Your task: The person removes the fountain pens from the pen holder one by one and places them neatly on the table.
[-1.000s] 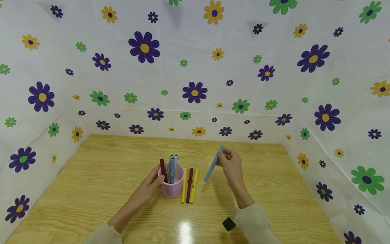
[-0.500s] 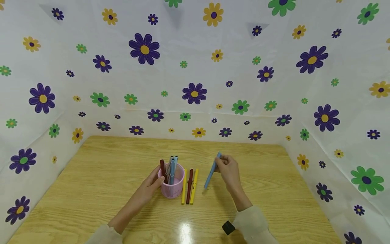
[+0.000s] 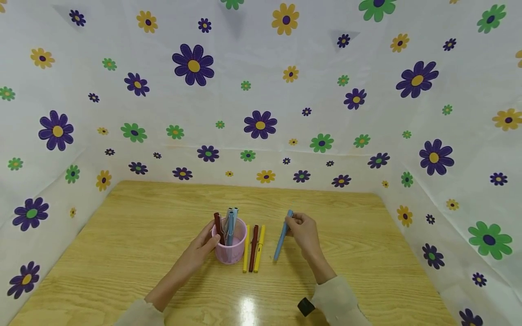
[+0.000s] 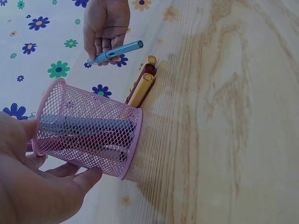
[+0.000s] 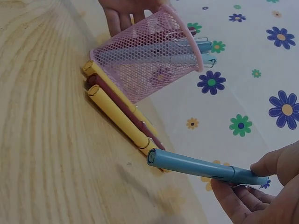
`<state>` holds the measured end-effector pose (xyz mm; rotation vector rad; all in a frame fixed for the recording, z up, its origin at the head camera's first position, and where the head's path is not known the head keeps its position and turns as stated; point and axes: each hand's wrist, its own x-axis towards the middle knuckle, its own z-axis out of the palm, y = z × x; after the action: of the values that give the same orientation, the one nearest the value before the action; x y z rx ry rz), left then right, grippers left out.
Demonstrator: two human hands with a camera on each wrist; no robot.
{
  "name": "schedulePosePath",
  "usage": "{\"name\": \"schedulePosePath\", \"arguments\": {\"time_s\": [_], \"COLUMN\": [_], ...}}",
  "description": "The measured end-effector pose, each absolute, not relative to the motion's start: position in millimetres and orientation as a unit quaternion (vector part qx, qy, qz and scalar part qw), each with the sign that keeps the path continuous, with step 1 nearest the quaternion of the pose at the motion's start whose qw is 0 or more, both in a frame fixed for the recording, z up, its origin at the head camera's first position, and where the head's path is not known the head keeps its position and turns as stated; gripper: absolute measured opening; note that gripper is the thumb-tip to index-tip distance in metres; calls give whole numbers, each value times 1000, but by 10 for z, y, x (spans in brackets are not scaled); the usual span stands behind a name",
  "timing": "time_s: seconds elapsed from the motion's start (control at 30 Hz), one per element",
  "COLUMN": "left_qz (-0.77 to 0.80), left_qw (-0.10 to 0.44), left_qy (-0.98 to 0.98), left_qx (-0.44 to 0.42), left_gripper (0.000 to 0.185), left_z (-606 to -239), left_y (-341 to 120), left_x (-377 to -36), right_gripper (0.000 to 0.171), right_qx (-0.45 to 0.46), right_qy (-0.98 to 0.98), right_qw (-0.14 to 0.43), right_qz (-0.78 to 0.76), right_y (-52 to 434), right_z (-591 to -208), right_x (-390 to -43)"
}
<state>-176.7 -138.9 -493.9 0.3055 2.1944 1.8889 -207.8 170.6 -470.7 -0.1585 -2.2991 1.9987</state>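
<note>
A pink mesh pen cup (image 3: 229,258) stands upright on the table, and my left hand (image 3: 197,249) grips its left side, thumb at the rim. Inside lean a dark red pen (image 3: 217,222) and several blue pens (image 3: 231,222). My right hand (image 3: 306,234) pinches another blue pen (image 5: 196,164) near its upper end, between thumb and fingers. This pen slants with its lower end close over the wood. Just right of the cup lie a yellow pen (image 3: 246,258), a dark red pen (image 3: 253,249) and a second yellow pen (image 3: 259,251), side by side.
The wooden table (image 3: 142,226) is bounded at the back and sides by a white sheet (image 3: 228,104) printed with flowers. A small black object (image 3: 306,306) sits by the right sleeve (image 3: 338,296).
My right hand has moved down towards me and slightly left, lowering the blue pen and tilting it more upright. The left hand and the cup have stayed in place.
</note>
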Motion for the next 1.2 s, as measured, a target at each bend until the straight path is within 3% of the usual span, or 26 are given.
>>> {"name": "schedulePosePath", "arguments": {"time_s": [1.2], "left_qz": [647], "left_qw": [117], "left_qy": [747], "left_qx": [103], "left_gripper": [65], "left_z": [-4932], "left_y": [-1391], "left_x": [-1758], "right_gripper": [35], "right_qx": [-66], "right_qy": [-781], "right_qw": [21], "right_qz": [621], "right_y": [1564], "right_z": [-4984], "right_x": [-2072]}}
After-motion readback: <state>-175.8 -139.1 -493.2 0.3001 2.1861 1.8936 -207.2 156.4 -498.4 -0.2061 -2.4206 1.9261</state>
